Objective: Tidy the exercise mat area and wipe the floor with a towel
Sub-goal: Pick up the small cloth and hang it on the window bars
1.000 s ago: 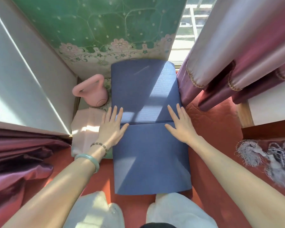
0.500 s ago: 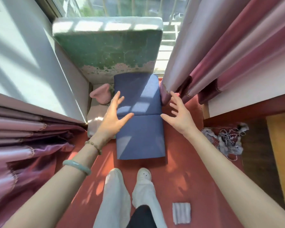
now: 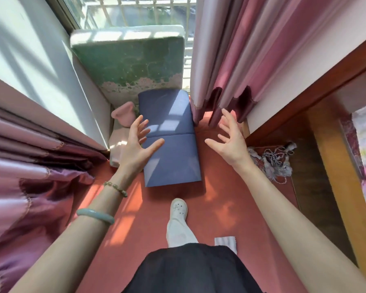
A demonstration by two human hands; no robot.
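Pink satin curtain [image 3: 19, 176] bunches along the left edge. Right of it, in the far corner under the window, a pink kettlebell [image 3: 124, 116] sits with a pale pink folded pad [image 3: 116, 149] just nearer.

The left hand [image 3: 135, 149] hangs above the left edge of the folded blue exercise mat [image 3: 173, 157], fingers spread wide and holding nothing. A second ago both palms lay flat on the mat at its fold line. Now they have lifted clear and the view has risen, so the person appears to have stood up.

The mat lies folded on the red floor [image 3: 220, 197], its far end against the upright green pad [image 3: 131, 66] and its right side just beside the hanging curtain [image 3: 230, 60]. The right hand [image 3: 230, 142] is off the mat to its right, also wide and empty.

A white striped towel [image 3: 225, 242] lies on the near floor, right of the white shoe [image 3: 179, 208]. Grey tassels [image 3: 273, 159] lie further right.

Judging by this, the mat is stowed and the wiping step is next, which calls for picking up the towel.
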